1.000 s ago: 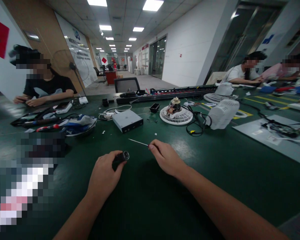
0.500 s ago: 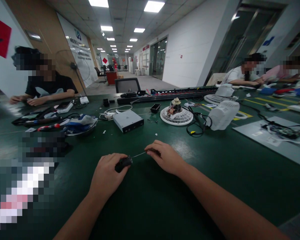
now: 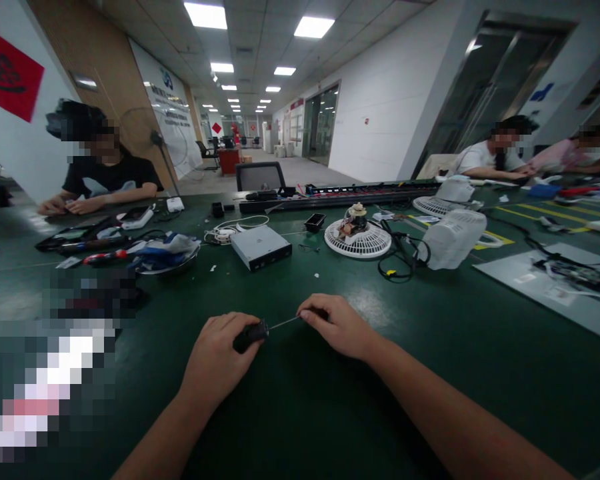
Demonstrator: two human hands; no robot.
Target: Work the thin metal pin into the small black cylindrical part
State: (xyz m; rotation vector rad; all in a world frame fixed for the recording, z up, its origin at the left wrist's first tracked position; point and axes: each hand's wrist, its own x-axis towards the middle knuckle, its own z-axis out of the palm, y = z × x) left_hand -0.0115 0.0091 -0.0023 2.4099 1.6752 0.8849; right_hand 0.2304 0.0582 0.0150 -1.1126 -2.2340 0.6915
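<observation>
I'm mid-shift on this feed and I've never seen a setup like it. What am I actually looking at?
There is no machine here: these are a person's two bare hands, seen by a camera worn on the head, looking forward and down. The left hand grips a black cylinder. The right hand pinches a thin metal rod whose far end meets the cylinder's end; whether it goes inside, I cannot tell. Beyond them, on the green table, lie a silver-grey box, a white round grille carrying a motor, and a white plastic housing.
</observation>
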